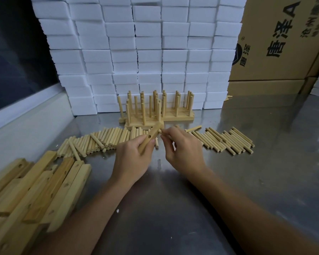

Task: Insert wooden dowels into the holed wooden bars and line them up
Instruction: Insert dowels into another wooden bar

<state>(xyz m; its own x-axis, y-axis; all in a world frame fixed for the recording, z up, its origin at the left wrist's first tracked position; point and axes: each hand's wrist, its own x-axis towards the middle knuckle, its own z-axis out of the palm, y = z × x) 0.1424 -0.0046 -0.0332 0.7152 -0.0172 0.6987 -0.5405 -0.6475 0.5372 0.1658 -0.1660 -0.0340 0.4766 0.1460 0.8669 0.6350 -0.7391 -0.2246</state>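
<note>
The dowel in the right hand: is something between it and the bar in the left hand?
Nothing visible blocks it. The right hand pinches the dowel right beside the holed bar, which the left hand grips above the table.

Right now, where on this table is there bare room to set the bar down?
Bare steel table lies right of the forearms, below the right dowel pile. It is crowded at the left with stacked bars, and behind the hands with finished bars.

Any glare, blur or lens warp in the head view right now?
Head view: soft glare patches on the steel table; wide-angle bending at the edges; holed bars at lower left smeared, while both hands and the held bar stay sharp.
</note>
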